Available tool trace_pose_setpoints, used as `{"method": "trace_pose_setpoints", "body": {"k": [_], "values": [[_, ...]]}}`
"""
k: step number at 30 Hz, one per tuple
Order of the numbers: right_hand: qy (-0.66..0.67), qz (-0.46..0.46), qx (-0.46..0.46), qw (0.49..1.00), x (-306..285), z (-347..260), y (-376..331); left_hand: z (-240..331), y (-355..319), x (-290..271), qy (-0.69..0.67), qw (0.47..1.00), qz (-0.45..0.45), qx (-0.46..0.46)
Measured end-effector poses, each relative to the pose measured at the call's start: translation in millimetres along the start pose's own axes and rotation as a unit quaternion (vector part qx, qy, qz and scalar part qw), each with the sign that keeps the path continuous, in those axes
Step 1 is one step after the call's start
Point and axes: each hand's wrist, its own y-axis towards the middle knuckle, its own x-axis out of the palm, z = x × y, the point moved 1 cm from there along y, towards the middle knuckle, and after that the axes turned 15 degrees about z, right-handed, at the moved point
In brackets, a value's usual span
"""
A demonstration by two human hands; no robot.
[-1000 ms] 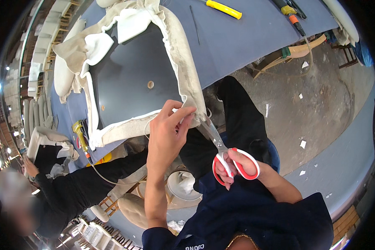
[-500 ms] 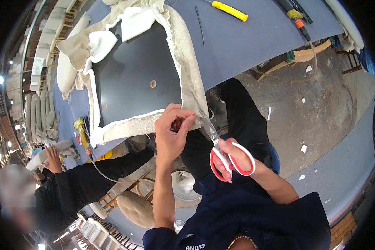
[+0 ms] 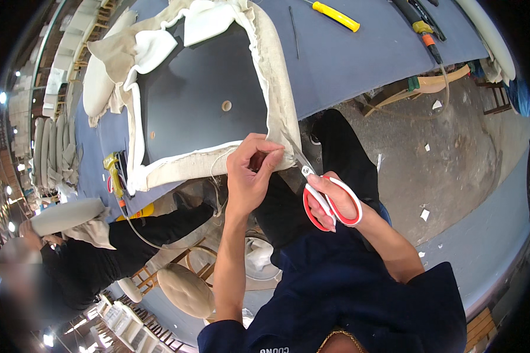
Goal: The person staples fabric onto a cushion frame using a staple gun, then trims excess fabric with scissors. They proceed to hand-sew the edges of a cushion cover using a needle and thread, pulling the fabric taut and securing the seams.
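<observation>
A seat cushion (image 3: 188, 103), its dark board underside facing up, lies partly on the blue-grey table with beige fabric (image 3: 280, 76) and white padding folded around its border. At the near right corner, my left hand (image 3: 252, 173) pinches the edge of the fabric between thumb and fingers. My right hand (image 3: 335, 200) grips scissors (image 3: 305, 170) with red and white handles, fingers through the loops. Their blades point up and left against the fabric corner, beside my left fingertips. Whether the blades are parted at the tips is hard to make out.
A yellow-handled tool (image 3: 335, 16), a thin dark rod (image 3: 294, 32) and an air tool (image 3: 424, 29) with a hose lie on the table (image 3: 359, 65). Another yellow air tool (image 3: 113, 173) is at the left. A co-worker (image 3: 82, 265) handles a beige cushion (image 3: 68, 216). A round cushion (image 3: 185, 291) is below.
The seat cushion has shifted a little right, and both my hands and the scissors have moved up slightly with its corner. The co-worker's cushion has been turned and drawn closer to them.
</observation>
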Motion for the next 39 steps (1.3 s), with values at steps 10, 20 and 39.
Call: {"method": "trace_pose_setpoints", "body": {"k": [10,20,39], "values": [[-0.014,-0.111,0.037,0.993,-18.8,1.5,-9.0,-1.0,0.9,-7.4,-0.095,0.995,0.007,-0.032],[-0.059,0.012,-0.055,0.997,7.0,-25.6,20.8,-4.4,-1.0,-15.1,-0.088,0.995,-0.027,-0.042],[-0.095,-0.009,-0.078,0.992,-23.4,1.4,-26.9,43.5,1.3,13.5,0.14,0.989,0.051,-0.025]]}}
